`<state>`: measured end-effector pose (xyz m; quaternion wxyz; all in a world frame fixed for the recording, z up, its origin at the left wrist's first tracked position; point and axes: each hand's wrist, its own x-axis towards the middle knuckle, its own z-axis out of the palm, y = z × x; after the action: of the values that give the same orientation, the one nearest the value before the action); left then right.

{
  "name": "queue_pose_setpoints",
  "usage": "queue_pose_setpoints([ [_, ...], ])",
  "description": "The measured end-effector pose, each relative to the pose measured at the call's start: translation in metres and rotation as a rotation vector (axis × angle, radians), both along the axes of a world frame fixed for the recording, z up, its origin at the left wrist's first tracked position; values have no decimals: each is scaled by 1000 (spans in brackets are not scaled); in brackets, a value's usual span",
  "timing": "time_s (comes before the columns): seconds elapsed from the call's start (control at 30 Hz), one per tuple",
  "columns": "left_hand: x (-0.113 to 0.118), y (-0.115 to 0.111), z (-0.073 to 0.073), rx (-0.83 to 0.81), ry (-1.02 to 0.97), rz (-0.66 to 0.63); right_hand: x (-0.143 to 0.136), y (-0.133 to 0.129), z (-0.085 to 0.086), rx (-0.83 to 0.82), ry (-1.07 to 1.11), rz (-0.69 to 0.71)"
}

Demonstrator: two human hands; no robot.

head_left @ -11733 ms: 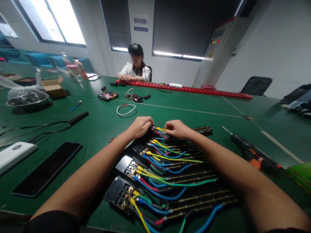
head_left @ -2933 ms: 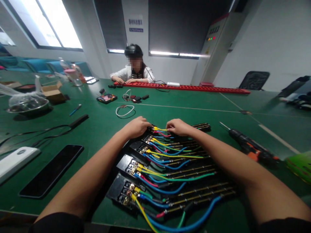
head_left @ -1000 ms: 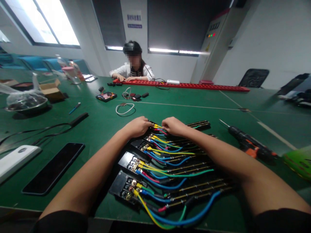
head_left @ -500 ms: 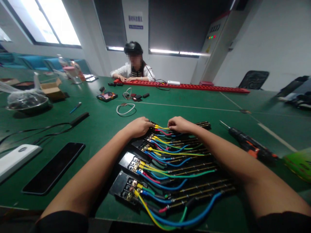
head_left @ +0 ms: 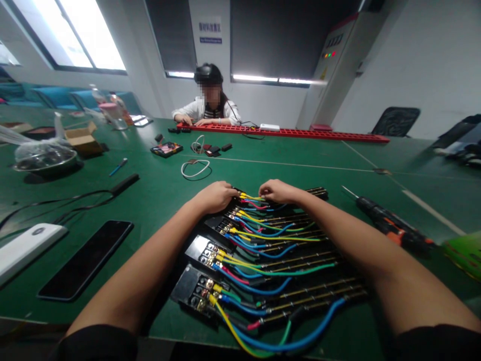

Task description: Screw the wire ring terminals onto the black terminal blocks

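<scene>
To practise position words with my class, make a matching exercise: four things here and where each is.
1. phone
2. drill
3. left hand
4. red rail

A. right of the right forearm
B. in front of the seated person
C. left of the left forearm
D. at the far end of the terminal blocks

Pairs: 1-C; 2-A; 3-D; 4-B

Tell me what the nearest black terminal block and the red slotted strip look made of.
Nearest black terminal block: probably hard plastic, semi-gloss, given its pale sheen and straight edges. Red slotted strip: plastic or painted metal, finish unclear; its even red leaves both open.
</scene>
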<state>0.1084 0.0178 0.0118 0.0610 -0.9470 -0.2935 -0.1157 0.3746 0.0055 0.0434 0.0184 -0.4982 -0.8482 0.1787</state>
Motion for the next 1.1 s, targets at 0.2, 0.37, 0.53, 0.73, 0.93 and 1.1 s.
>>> queue_pose_setpoints([
  [0.2, 2, -1, 3, -7, 25, 9, 2, 5, -4, -31, 37, 2],
  [0.37, 4, -4, 7, -20, 55, 28, 3, 13, -7, -92, 75, 16],
  [0.53, 4, -5, 8, -27, 56, 36, 5, 17, -9, -145, 126, 18],
  [0.73, 4, -5, 8, -33, 46, 32, 3, 18, -11, -200, 165, -32],
  [0.93, 3, -4, 7, -49, 19, 23, -14, 16, -14, -194, 199, -104],
  [1.1, 2, -3, 5, -41, 14, 25, -21, 16, -15, -220, 225, -126],
])
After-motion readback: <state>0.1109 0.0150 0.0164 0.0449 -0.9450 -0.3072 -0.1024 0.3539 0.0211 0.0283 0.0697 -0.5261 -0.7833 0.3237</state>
